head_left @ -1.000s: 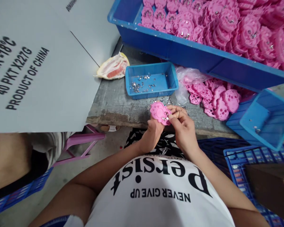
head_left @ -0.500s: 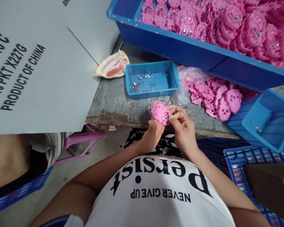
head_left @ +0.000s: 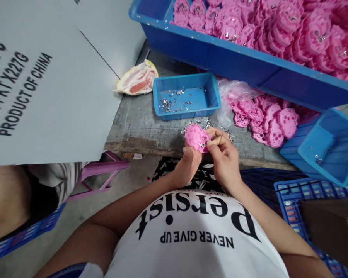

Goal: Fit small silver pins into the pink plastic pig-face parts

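Observation:
My left hand (head_left: pixel 188 164) grips a pink plastic piece (head_left: pixel 195 136) with round holes, just above the front edge of the grey table (head_left: pixel 139 127). My right hand (head_left: pixel 224 154) is pinched against the right side of that piece, where small silver metal bits show; what its fingertips hold is too small to name. A small blue tray (head_left: pixel 186 96) with loose silver metal parts sits just behind my hands. More silver bits lie scattered on the table by the pink piece.
A long blue bin (head_left: pixel 249 67) heaped with pink pieces runs across the back right. A loose pile of pink pieces (head_left: pixel 263 117) lies on a plastic bag. A tilted blue tray (head_left: pixel 324 144) is right, a grey cardboard sheet (head_left: pixel 46 85) and fruit peel (head_left: pixel 136 81) left.
The view has drifted slightly; my hands stay together on the pink piece with almost no movement.

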The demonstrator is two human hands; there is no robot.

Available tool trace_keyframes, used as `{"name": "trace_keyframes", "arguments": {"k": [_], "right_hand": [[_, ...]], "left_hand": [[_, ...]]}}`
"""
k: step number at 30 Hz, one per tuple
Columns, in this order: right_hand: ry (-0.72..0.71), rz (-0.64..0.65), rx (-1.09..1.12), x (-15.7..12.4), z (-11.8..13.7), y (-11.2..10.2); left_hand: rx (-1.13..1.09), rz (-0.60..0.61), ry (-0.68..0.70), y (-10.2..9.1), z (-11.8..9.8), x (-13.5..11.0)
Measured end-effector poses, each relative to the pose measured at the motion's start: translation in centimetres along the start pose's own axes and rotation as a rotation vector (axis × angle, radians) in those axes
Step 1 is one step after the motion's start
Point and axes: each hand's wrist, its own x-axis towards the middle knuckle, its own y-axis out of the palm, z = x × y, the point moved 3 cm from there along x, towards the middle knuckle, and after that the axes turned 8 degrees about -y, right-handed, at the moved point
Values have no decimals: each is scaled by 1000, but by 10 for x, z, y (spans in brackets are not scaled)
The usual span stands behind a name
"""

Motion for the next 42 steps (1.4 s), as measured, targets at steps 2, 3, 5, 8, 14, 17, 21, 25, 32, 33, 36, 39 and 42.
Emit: {"name": "trace_keyframes", "arguments": {"k": [2,3,5,8,14,17,21,25,32,33,36,39,42], "right_hand": [[-2,-6,-15,0,0,0],[-5,-8,-18,-1,0,0],[-16,-10,-24,-2,-1,0],[-18,-10,-34,-3,-2,0],[-16,-24,17,-5,-3,0],[-27,-18,-4,-5,-2,0],[-16,0,-43,-5,-4,0],[18,-24,104,-7,-7,1],[101,-130,244,-11,-10,-7],[120,-150,224,-12,-12,-11],[134,-200,122,-12,-17,-28],[84,-204,18,-3,-21,-52],[-17,-234,-82,6,-22,-80]], "left_hand": [[12,-12,6,0,1,-1],[20,-11,8,0,1,-2],[29,-6,12,0,1,-2],[37,18,1,0,1,-1],[63,-32,-25,0,1,-1],[66,-37,-15,1,1,-2],[34,-17,9,1,-1,-1],[-19,21,38,3,-6,0],[-159,-33,-4,2,-14,0],[-157,-75,-14,-1,-14,-1],[-88,-183,-43,-9,-21,-2],[-35,-168,-21,-15,-38,4],[54,-98,-47,-14,-63,15]]}}
